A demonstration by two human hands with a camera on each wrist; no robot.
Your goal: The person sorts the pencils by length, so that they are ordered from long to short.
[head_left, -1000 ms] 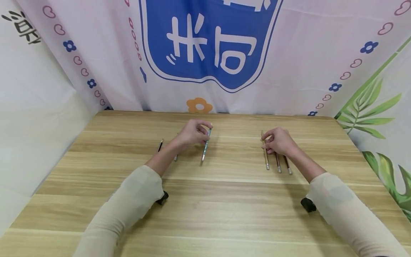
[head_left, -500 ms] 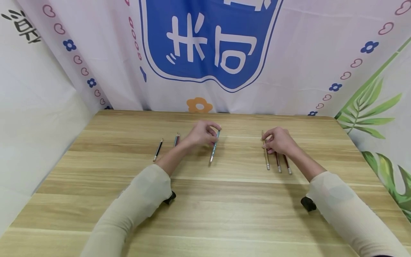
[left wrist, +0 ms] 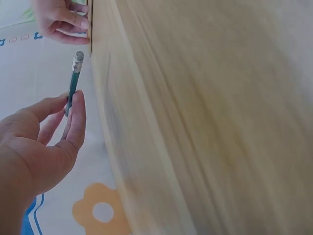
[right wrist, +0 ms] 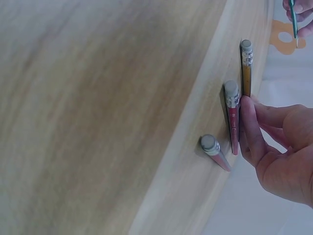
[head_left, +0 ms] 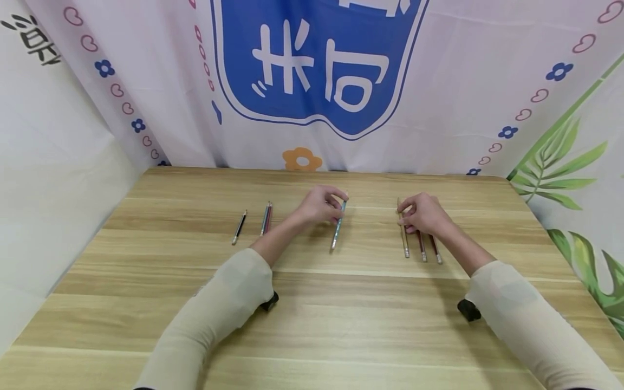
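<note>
My left hand (head_left: pixel 319 206) pinches a teal patterned pencil (head_left: pixel 338 227) between thumb and fingertips, its eraser end slanting down toward me. In the left wrist view the silver ferrule and grey eraser of this teal pencil (left wrist: pixel 74 81) point away from the fingers. To the right, my right hand (head_left: pixel 424 215) pinches a yellow pencil (head_left: pixel 404 244) by its upper part, close on the table. Beside it lie two dark red pencils (right wrist: pixel 234 122), partly hidden under that hand in the head view, eraser ends toward me.
On the left of the wooden table (head_left: pixel 322 325) lies a black pencil (head_left: pixel 240 227). Near it a blue and a red pencil (head_left: pixel 266 218) lie together, partly behind the left forearm. A printed curtain (head_left: pixel 439 108) hangs along the table's far edge.
My left hand has moved right with the teal pencil, toward the right hand, uncovering more of the pencils on the left. The right hand has stayed in place.
</note>
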